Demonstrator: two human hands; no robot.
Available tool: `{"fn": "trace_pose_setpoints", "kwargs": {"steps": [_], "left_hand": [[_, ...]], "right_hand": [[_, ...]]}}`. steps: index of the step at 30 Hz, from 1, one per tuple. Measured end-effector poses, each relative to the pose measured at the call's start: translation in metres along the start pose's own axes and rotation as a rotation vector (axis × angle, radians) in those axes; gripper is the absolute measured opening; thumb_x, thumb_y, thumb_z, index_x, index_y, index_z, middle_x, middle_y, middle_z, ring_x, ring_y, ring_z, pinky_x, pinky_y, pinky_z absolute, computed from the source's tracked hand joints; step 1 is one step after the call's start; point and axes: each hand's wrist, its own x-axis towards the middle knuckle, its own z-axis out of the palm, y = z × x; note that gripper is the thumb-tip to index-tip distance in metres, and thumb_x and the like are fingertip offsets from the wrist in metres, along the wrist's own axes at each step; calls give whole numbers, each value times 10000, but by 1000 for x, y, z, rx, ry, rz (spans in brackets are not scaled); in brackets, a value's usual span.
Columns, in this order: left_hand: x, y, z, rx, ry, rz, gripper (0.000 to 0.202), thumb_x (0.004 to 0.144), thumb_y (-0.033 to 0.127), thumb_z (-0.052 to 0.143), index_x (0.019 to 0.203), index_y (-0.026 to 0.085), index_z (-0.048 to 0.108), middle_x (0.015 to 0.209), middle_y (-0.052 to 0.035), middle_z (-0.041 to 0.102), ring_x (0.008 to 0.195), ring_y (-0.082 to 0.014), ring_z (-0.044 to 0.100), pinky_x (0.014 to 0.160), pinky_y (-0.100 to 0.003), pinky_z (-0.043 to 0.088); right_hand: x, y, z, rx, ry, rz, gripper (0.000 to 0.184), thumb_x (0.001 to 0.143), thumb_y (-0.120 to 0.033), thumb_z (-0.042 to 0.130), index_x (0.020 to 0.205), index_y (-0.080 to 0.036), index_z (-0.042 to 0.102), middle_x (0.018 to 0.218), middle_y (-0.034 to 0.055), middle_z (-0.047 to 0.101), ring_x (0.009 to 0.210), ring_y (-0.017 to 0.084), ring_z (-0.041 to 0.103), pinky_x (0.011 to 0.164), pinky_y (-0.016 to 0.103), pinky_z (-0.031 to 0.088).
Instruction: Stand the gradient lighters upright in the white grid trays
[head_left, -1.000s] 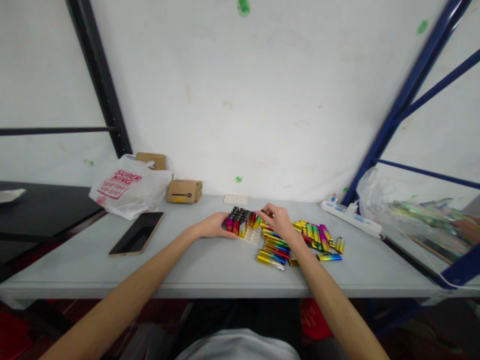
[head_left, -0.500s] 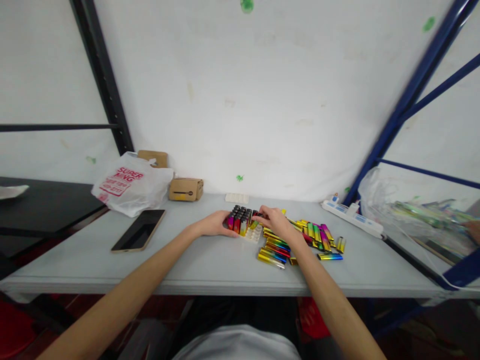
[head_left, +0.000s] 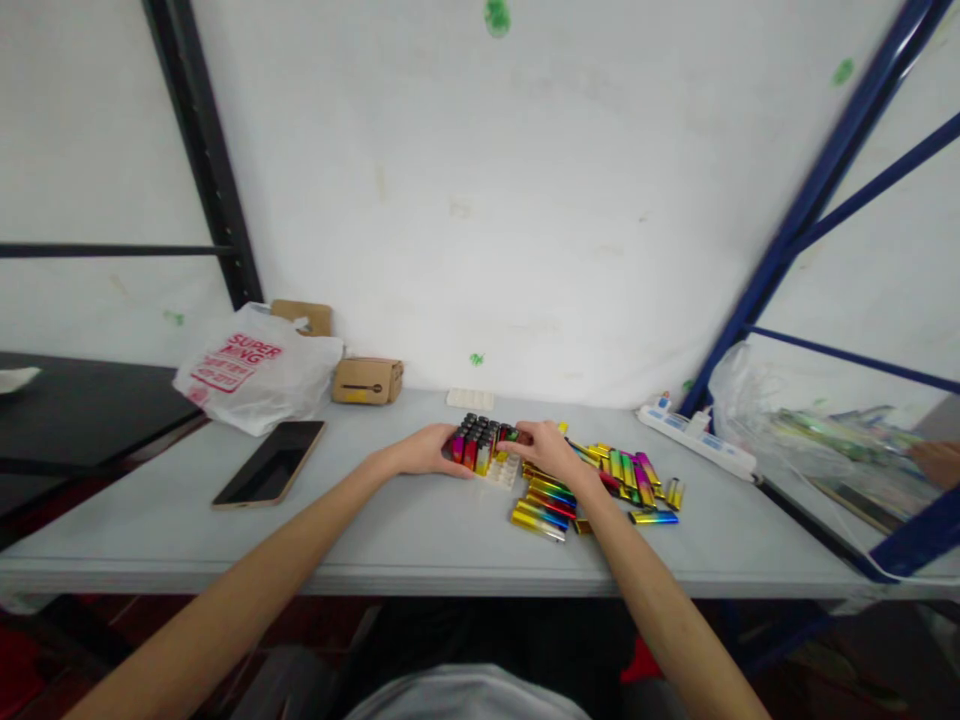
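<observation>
Several shiny lighters [head_left: 474,442] with dark tops stand upright, packed together in the left part of a white slotted tray [head_left: 501,472]. My left hand [head_left: 429,450] curls around their left side, thumb in front and fingers behind. My right hand [head_left: 550,448] is closed over the tray's right part, its fingertips on a lighter [head_left: 511,436] beside the standing rows; the fingers partly hide it. Under and right of my right wrist lies a loose pile of metallic lighters [head_left: 551,505] in gold, red, blue, green and purple.
A second white tray [head_left: 470,398] lies by the wall. On the left are a phone [head_left: 270,463], a white plastic bag [head_left: 259,375] and a cardboard box [head_left: 367,381]. A power strip [head_left: 697,440] and a clear bag [head_left: 757,400] are right. Another person's hand [head_left: 937,462] shows at the right edge.
My right hand has shifted slightly left and down over the tray, with a lighter at its fingertips. My left hand keeps its place around the standing lighters. The view has tilted slightly.
</observation>
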Motion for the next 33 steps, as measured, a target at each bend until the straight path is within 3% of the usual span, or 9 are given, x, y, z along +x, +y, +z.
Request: {"fn": "trace_pose_setpoints", "kwargs": {"steps": [4,8,11,14,18,23,25,28,33], "left_hand": [[0,-1,0,2,-7,-11,683,639,646,796,1098,154,683,1058,-65,735,916,-277,672,805,-314,503],[0,0,-1,0,-15,-23,693,633,650,796,1098,149,680,1056,-69,736,921,-283,673,800,-314,505],[0,1,-1,3,-23,-21,696,637,647,796,1112,152,675,1062,-68,733,923,-276,669,801,-308,503],[0,1,-1,-3,-20,-23,713,635,658,790,1132,159,672,1075,-65,730,925,-271,664,807,-308,502],[0,-1,0,6,-13,-19,723,629,673,787,1117,152,673,1066,-72,728,916,-277,659,797,-312,500],[1,-2,0,-4,-28,-30,690,638,673,777,1093,162,682,1015,-51,729,878,-265,653,754,-304,498],[1,-2,0,-4,-25,-36,704,632,671,782,1105,161,677,1012,-52,727,870,-264,651,750,-305,496],[1,-1,0,-1,-29,-40,708,638,668,782,1119,162,667,1010,-51,725,866,-262,650,746,-304,492],[0,2,-1,5,-29,-39,694,640,671,778,1087,152,663,1024,-59,725,894,-268,655,771,-304,492]], "right_hand": [[-3,4,-9,110,48,33,624,945,-702,405,688,-178,627,544,-2,589,530,130,510,578,252,357],[-5,11,-7,502,19,110,771,965,-733,178,746,-168,654,575,46,638,532,159,591,602,277,460],[-5,11,0,695,-2,106,756,942,-763,233,803,-154,660,646,76,679,552,171,624,602,291,498],[-3,7,5,739,23,102,719,934,-762,287,862,-149,657,711,85,697,580,173,639,614,295,518],[-1,7,-2,571,48,146,701,962,-729,249,868,-159,647,704,67,700,583,166,643,629,282,517],[-5,30,-20,62,241,189,515,1027,-532,354,840,-170,668,693,53,706,647,167,654,708,272,474],[-9,41,-22,-47,176,176,382,1019,-431,441,926,-159,694,802,78,738,730,177,669,742,274,469],[-13,52,-17,-117,-36,124,253,956,-348,581,1025,-151,724,953,109,744,857,188,670,805,272,470],[-13,54,-7,-143,-215,95,235,931,-294,622,1063,-146,746,917,97,732,825,188,655,802,274,468]]}}
